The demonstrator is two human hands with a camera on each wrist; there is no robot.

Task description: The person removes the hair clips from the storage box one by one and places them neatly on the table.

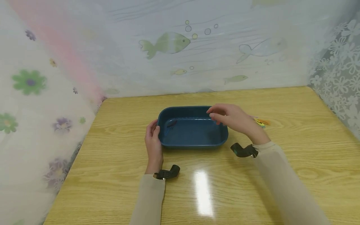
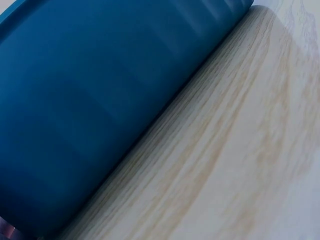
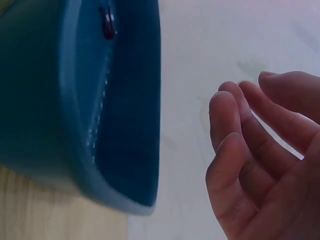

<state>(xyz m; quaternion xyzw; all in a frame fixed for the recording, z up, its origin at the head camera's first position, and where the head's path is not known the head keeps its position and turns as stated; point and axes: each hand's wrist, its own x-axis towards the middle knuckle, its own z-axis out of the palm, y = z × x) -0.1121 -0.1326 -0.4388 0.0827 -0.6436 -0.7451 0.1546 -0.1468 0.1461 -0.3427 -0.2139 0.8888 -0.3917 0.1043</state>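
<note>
A deep blue rectangular tub (image 1: 194,146) sits on the wooden table. At its left end my left hand (image 1: 153,142) grips the wall, thumb at the rim and fingers outside. Over the right end hovers my right hand (image 1: 232,117), its fingers loosely bent and the thumb apart from them in the right wrist view. A small red piece (image 1: 217,122) shows just beneath those fingers, over the tub. Inside, near the left end, lies a small dark red item (image 3: 107,22). The left wrist view shows mainly the outer wall of the tub (image 2: 100,90).
Several small flat yellow, orange and green pieces (image 1: 262,122) lie on the table (image 1: 112,175) right of the tub, partly behind the right hand. A wall covering (image 1: 118,62) printed with fish rises behind the far table edge, and flowered panels stand at both sides.
</note>
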